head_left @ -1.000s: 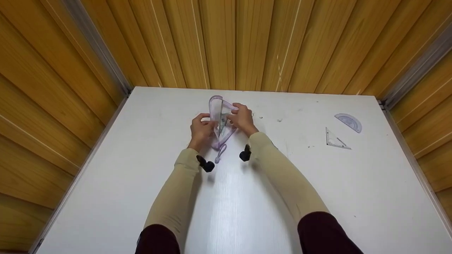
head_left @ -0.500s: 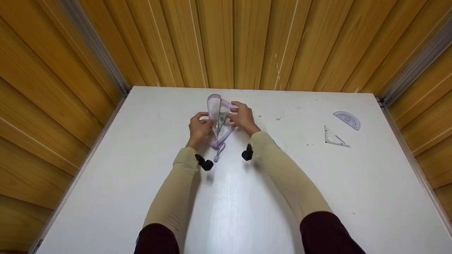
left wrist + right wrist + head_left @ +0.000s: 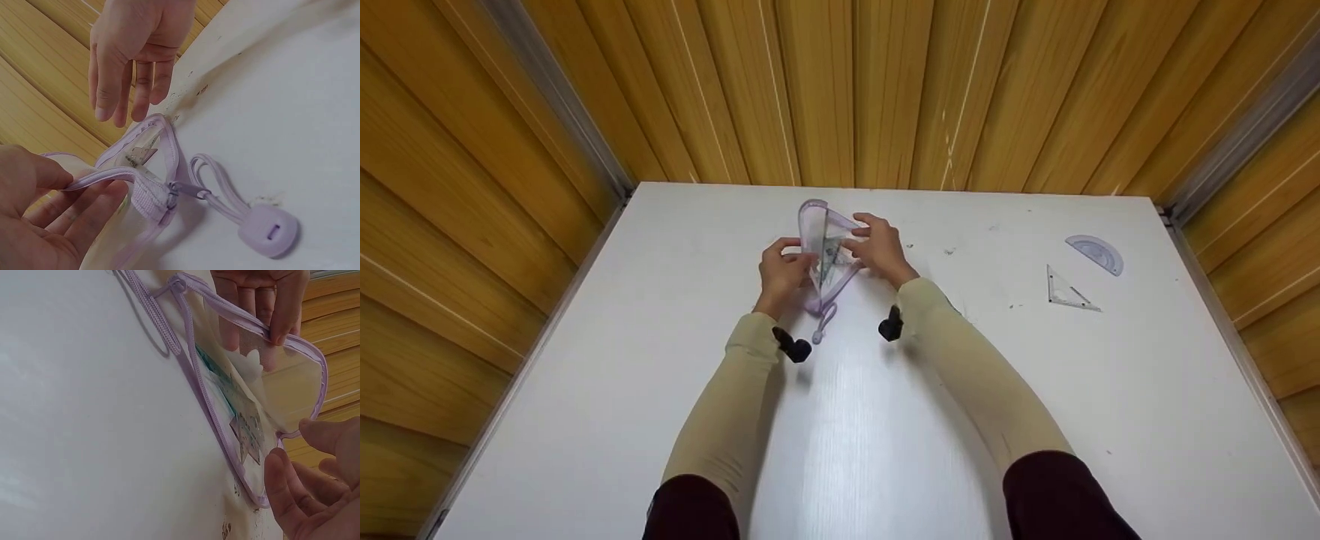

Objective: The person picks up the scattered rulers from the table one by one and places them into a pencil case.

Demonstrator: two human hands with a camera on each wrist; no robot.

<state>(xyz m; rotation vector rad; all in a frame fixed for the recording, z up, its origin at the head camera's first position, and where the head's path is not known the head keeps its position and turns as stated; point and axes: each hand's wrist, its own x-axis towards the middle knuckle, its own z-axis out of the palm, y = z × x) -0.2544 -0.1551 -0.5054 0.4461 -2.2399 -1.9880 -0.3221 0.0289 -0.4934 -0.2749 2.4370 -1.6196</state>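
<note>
A see-through mesh zip pouch with lilac edging stands with its mouth spread at the back middle of the table. My left hand pinches one side of its rim between thumb and fingers, seen close in the left wrist view. My right hand is at the opposite rim, fingers loose and extended, fingertips right at the edging in the right wrist view. Inside the pouch lie flat clear pieces with teal edges and printed marks. A lilac zip-pull loop with a tab hangs off the near end.
On the right of the white table lie a clear set square and a bluish protractor. Wood-look panels rise along the back and both sides. Small dark marks speckle the tabletop.
My right hand has drawn slightly right, its fingers loosening out of the pouch mouth. My left hand keeps its pinch on the rim. The pouch stays nearly in place.
</note>
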